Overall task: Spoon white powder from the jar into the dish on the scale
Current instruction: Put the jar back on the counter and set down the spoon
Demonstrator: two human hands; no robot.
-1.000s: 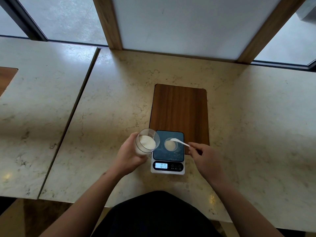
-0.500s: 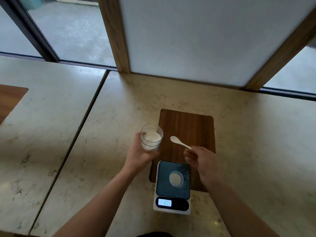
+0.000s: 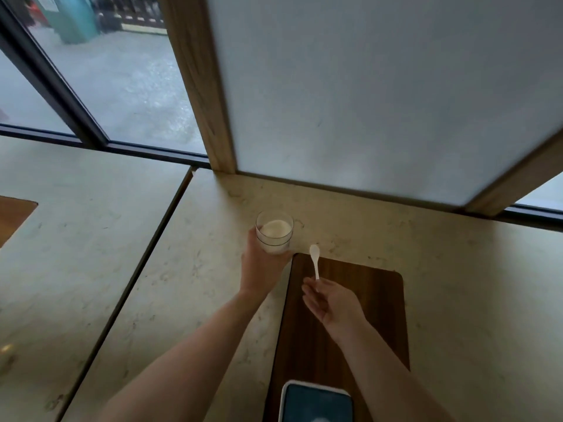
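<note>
My left hand (image 3: 261, 266) is wrapped around a clear glass jar (image 3: 274, 231) of white powder, held upright over the stone counter just beyond the wooden board's far left corner. My right hand (image 3: 332, 300) pinches the handle end of a small white spoon (image 3: 315, 259), whose bowl points away from me, to the right of the jar. The scale (image 3: 316, 402) with its dark blue-grey top shows only at the bottom edge. The dish on it is cut off; just a pale blur of powder shows at the frame's bottom.
A dark wooden board (image 3: 359, 303) lies under the scale on the pale marble counter (image 3: 472, 300). A frosted panel in a wooden frame (image 3: 201, 86) rises at the counter's back edge. A seam (image 3: 146, 254) splits the counter on the left; another wooden inlay (image 3: 12, 214) is at far left.
Both hands have moved away from the scale toward the back of the counter, carrying jar and spoon. The view has tilted upward, so the scale slid to the bottom edge.
</note>
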